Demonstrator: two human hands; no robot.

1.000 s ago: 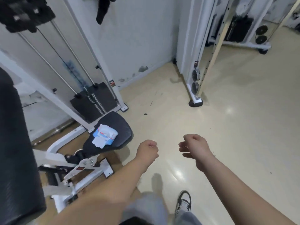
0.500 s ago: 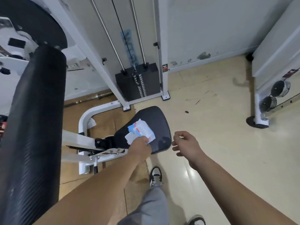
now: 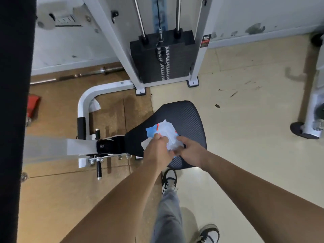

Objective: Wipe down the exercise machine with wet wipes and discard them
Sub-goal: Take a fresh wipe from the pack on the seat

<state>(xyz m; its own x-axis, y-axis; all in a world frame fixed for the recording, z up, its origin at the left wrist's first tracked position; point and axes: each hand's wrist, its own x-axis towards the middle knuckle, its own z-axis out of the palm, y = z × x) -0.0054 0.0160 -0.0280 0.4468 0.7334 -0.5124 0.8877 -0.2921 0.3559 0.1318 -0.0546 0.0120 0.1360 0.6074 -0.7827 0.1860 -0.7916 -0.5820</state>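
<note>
A white, blue and red pack of wet wipes (image 3: 164,131) lies on the black ribbed seat (image 3: 189,116) of the white-framed exercise machine (image 3: 112,30). My left hand (image 3: 157,148) rests on the pack's near left side with its fingers curled around the pack's edge and the white flap. My right hand (image 3: 190,149) presses on the pack's near right corner, fingers pinching white material there. Both hands hide the near half of the pack.
A black weight stack (image 3: 163,57) stands behind the seat between two guide rods. A tall black pad (image 3: 14,102) fills the left edge. A barbell (image 3: 78,74) lies along the wall. Another machine's white foot (image 3: 313,116) stands at right. My two shoes are below the seat.
The view has swung left and down onto the seat. My left hand reached the pack first, then my right hand came in and joined it on the pack.
</note>
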